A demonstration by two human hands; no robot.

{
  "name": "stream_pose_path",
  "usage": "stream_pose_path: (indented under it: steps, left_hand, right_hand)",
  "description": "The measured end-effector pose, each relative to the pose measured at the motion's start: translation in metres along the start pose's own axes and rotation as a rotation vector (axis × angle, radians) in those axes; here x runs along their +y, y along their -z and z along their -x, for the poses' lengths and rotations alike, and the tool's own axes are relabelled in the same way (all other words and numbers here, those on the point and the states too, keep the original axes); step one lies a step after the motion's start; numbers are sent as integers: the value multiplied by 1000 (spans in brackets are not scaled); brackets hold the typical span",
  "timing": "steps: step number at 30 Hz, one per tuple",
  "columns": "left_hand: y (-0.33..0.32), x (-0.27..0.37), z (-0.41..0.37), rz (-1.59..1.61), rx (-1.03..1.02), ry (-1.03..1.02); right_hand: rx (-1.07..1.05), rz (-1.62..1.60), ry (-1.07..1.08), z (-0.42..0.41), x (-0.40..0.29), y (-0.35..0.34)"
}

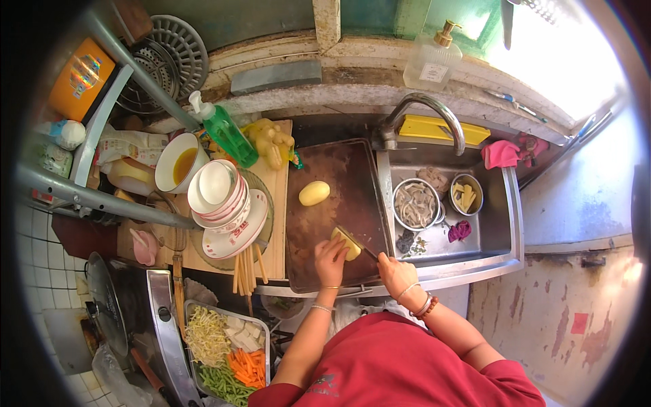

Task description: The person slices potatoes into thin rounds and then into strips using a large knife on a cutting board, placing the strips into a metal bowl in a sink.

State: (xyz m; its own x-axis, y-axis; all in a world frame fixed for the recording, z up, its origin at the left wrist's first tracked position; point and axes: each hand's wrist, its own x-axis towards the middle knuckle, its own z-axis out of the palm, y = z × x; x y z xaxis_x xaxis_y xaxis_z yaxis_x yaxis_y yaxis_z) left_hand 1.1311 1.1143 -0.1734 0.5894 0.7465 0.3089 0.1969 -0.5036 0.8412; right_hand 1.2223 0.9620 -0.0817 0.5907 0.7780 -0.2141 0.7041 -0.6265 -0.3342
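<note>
A dark, worn cutting board (pixel 351 175) lies in front of me. My left hand (pixel 329 257) grips a peeled potato (pixel 352 250) near the board's front edge. In my right hand (pixel 395 274) is the handle of a kitchen knife (pixel 358 245). Its blade lies slantwise against the potato's far side; whether it has cut through is hard to tell. A whole peeled potato (pixel 314 193) rests farther back on the board, apart from both hands.
On the right is a steel sink (pixel 489 224) under a curved faucet (pixel 427 99), holding a bowl of pale strips (pixel 416 203) and a bowl of yellow pieces (pixel 465 197). Stacked bowls (pixel 216 185) and chopsticks (pixel 246 272) stand left. A tray (pixel 190 313) of cut vegetables sits lower left.
</note>
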Motion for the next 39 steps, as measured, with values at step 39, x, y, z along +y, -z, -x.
stream_pose_path:
  steps: [39]
  left_hand:
    - [-16,-13,8,214,179,210]
  right_hand:
    - [-100,8,21,-16,-16,6]
